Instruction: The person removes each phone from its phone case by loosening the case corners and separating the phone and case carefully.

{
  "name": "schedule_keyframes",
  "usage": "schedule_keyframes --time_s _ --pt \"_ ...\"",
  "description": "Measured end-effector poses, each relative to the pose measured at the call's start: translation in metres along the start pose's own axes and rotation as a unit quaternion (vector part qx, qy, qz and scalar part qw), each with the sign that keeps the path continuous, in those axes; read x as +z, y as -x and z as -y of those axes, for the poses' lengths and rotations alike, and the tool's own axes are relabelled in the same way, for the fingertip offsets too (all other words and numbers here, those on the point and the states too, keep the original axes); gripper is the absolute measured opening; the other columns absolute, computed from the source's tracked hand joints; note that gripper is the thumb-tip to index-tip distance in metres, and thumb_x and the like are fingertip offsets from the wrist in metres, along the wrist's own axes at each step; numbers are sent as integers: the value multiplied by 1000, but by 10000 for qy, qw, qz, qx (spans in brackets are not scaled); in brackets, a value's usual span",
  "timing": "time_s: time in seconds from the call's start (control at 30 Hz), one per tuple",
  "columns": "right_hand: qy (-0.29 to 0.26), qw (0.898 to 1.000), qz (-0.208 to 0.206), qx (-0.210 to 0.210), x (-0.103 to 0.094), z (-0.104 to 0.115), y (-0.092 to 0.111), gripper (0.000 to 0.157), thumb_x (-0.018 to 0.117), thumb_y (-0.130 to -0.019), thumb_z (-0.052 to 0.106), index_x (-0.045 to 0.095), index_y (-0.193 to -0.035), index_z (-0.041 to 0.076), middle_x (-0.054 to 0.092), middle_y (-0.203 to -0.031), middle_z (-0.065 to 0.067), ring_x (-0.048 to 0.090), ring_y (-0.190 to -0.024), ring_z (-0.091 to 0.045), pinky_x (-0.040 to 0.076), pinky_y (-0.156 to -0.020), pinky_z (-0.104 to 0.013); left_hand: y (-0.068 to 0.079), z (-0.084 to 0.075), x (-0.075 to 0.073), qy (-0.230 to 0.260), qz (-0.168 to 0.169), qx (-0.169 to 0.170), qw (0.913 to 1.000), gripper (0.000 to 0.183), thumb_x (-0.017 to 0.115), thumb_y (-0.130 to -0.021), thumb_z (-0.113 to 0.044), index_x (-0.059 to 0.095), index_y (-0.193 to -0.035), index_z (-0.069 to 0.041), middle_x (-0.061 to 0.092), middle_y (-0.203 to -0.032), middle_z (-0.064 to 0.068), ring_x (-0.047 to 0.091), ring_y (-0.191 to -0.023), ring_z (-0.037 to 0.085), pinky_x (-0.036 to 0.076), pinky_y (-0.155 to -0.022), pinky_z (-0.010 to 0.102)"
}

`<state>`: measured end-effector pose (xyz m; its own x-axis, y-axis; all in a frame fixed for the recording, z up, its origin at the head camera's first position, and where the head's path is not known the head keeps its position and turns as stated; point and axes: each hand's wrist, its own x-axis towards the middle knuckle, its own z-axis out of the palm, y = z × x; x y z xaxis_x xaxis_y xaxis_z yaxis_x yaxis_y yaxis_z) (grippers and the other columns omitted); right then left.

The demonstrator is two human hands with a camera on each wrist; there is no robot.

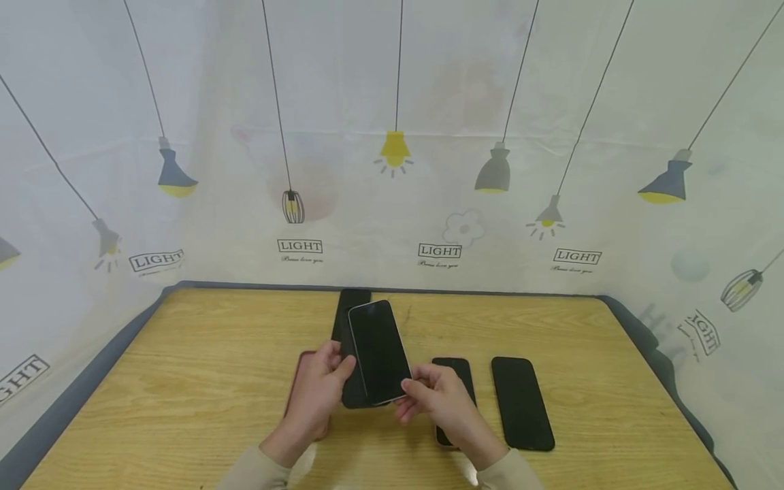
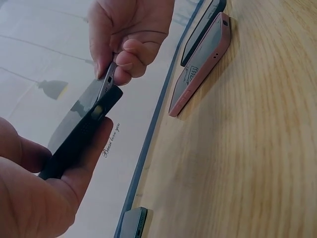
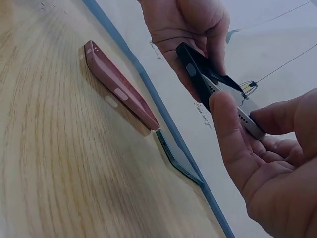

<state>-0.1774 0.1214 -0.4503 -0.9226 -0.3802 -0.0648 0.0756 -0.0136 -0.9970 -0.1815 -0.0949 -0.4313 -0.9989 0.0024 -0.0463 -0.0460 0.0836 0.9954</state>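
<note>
A dark-screened phone [image 1: 381,350] with a silvery edge is held above the table, lying at an angle over a black phone case [image 1: 353,396]. My left hand [image 1: 314,389] grips the case, thumb on one side and fingers behind it. With thumb and fingers, my right hand [image 1: 446,403] pinches the phone's lower right corner. In the right wrist view, the bottom end of the phone [image 3: 252,125] sticks out of the case [image 3: 194,72]. A pink phone case [image 3: 119,91] lies under my left hand.
To the right on the wooden table [image 1: 184,381] lie a phone in a pink case [image 1: 461,371], partly behind my right hand, and a black phone [image 1: 522,403]. Another dark phone [image 1: 355,298] lies at the back. A printed cloth [image 1: 367,224] hangs behind the table.
</note>
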Motion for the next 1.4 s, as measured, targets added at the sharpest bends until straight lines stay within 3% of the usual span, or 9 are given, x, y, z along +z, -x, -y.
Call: schedule_keyframes --time_s 0.37,0.67,0.83,1.17,1.4 --pt "-124 9990 -332 -254 -1 0 2 18 58 -101 2 57 -95 -15 72 -86 -28 72 -65 -15 61 -63 -29 1 -2 -2 -84 23 -35 10000 23 52 -107 -5 55 -124 10 73 -108 23 73 -93 28 62 -77 39" --pt "-239 9972 -705 -86 -8 2 -4 15 56 -102 -1 58 -95 -14 74 -82 -17 71 -65 -16 61 -63 -29 1 3 -3 -615 -16 41 9981 21 60 -103 -3 59 -119 10 72 -91 16 70 -83 23 59 -70 34" --pt "-194 9957 -903 70 -14 4 -8 15 54 -103 -1 59 -104 -15 72 -83 -15 70 -68 -15 60 -63 -27 2 10 -2 -521 128 61 9985 22 60 -101 1 59 -120 12 75 -100 21 75 -91 29 62 -73 37" --pt "-88 9956 -935 44 -25 5 -20 18 50 -105 -2 57 -107 -19 70 -83 -13 70 -69 -13 60 -65 -26 7 18 -4 -860 340 -66 9957 13 61 -101 -4 53 -105 4 74 -95 16 70 -86 22 52 -67 29" --pt "204 9939 -1081 102 -29 3 -27 17 50 -106 -2 56 -99 -16 72 -85 -18 70 -67 -13 60 -65 -26 10 24 -8 -959 615 -248 9932 20 59 -104 -8 51 -117 6 70 -103 16 69 -96 25 56 -79 36"
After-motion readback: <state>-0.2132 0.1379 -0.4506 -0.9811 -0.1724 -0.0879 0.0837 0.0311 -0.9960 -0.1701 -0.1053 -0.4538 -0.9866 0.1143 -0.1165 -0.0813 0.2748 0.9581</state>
